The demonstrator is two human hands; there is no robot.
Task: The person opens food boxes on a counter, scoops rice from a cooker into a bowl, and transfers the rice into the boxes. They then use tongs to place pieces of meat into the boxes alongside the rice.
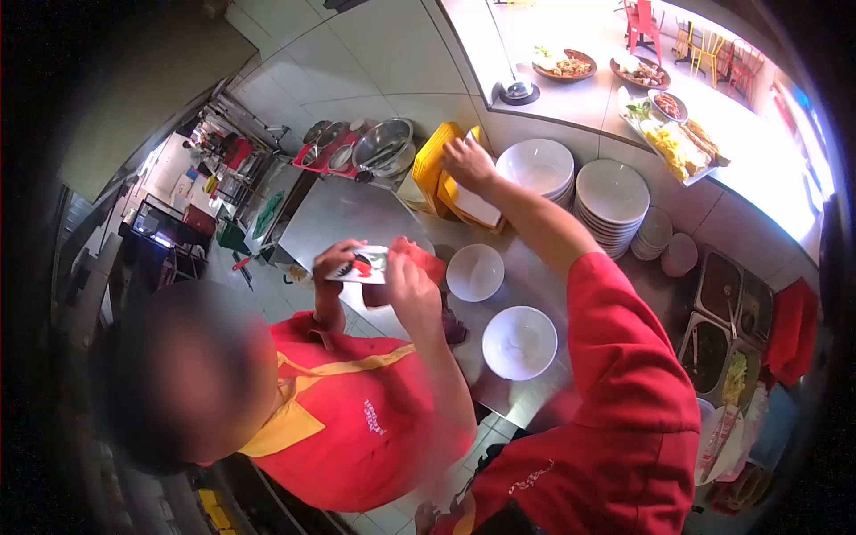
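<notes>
My right hand (pixel 470 165) reaches across the counter, fingers closed over the top edge of a white, yellow-edged tray (pixel 475 203). That tray leans upright against several yellow trays (pixel 432 169) by the wall. At the bottom edge, partly cut off and dark, is my left hand (pixel 426 517); its fingers are blurred. A large white bowl stack (pixel 535 165) stands just right of my right hand. Two single white bowls, a smaller one (pixel 475 273) and a larger one (pixel 519 343), sit on the steel counter below my forearm.
A co-worker in red (pixel 357 428) stands close on the left, holding a white card-like thing with a picture (pixel 364 265). White plate stacks (pixel 613 192) line the wall. Filled dishes (pixel 564 65) are on the ledge above. Food pans (pixel 719 285) are at right.
</notes>
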